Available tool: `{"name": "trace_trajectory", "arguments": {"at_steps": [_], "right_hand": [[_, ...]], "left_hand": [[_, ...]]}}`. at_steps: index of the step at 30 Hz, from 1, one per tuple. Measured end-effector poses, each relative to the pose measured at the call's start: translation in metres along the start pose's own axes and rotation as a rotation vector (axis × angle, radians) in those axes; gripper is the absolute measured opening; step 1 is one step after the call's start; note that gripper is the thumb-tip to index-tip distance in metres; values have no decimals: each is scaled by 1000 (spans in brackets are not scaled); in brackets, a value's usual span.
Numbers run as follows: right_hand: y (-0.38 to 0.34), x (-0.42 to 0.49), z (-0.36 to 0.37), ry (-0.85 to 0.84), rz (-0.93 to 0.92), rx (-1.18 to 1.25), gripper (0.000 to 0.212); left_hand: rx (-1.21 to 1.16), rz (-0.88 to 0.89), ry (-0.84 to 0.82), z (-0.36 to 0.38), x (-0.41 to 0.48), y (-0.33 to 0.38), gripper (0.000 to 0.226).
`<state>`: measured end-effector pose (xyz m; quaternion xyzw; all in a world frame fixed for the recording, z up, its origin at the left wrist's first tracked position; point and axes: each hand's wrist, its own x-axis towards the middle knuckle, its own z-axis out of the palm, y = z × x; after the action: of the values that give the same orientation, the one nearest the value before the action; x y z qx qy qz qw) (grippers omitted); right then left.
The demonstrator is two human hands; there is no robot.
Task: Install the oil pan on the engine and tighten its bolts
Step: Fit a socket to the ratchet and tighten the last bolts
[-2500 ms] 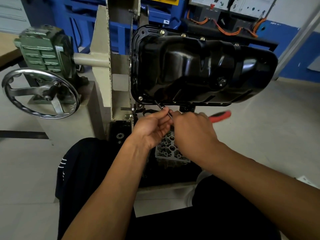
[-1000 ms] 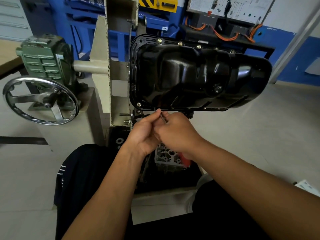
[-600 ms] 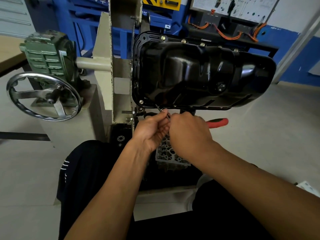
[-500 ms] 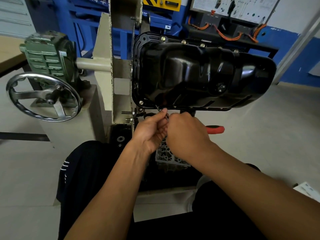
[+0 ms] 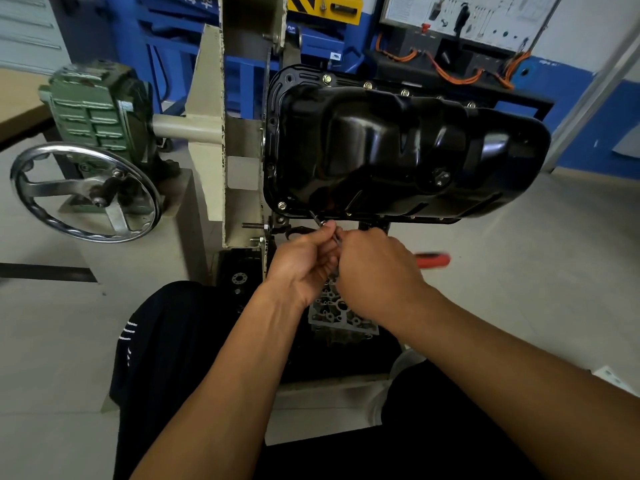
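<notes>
We were bolting down the pan [image 5: 398, 150] rim just above the left hand [image 5: 301, 261], pinched on the wrench [image 5: 433, 260] shaft, right hand [image 5: 377, 271] clamped on its handle; a steady swing seemed due next.

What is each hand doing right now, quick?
Left hand: pinches the thin metal shaft just under the oil pan.
Right hand: closed round the red-handled tool.

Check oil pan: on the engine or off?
On. The oil pan sits in place, bolts seated along its top flange; left hand and right hand hold a wrench at its lower edge.
</notes>
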<state>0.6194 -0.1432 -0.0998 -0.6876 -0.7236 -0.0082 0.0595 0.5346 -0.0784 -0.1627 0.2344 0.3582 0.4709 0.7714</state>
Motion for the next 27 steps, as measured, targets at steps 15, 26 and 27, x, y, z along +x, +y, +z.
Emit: {"name": "trace_trajectory", "arguments": {"at_steps": [15,26,27], "right_hand": [[-11,10,7,-206,522,1707,22],[-4,5,5,-71,124,610,13],[-6,6,6,-122,263,990,16]], "left_hand": [[-42,-64,-156,-7,-3,7,28],[-92,-44,-102,-6,1,0,19],[-107,-57,-146,-7,0,0,20]]}}
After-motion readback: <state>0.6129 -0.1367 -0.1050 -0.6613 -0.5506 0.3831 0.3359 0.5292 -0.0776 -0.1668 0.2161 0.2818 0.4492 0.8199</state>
